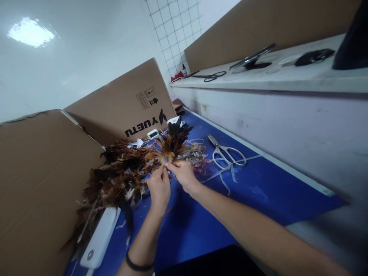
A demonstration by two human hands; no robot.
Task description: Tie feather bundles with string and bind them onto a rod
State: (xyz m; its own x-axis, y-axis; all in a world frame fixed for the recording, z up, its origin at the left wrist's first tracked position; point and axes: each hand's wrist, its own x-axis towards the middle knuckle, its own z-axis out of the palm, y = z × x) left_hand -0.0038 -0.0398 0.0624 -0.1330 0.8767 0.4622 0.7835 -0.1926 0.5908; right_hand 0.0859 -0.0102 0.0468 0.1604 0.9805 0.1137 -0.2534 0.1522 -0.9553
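Observation:
Both hands meet over the blue table, pinching the pale base of a bunch of feathers (172, 140). Its plumes fan upward and away, brown near the quills and black at the tips. My left hand (159, 188) is closed at the base, thumb and forefinger together. Beside it, my right hand (184, 174) pinches the same base from the right. The exact grip of the fingertips is partly hidden. Left of the hands spreads a large heap of loose brown and black feathers (115, 180). Greyish feathers (195, 153) lie just behind the right hand.
Metal scissors (225, 153) lie right of the hands among translucent ribbon strips (224, 182). A white oblong device (100, 237) sits front left. Cardboard panels (115, 103) wall the left and back. On the right ledge (258, 82) are dark-handled scissors (211, 76) and other tools.

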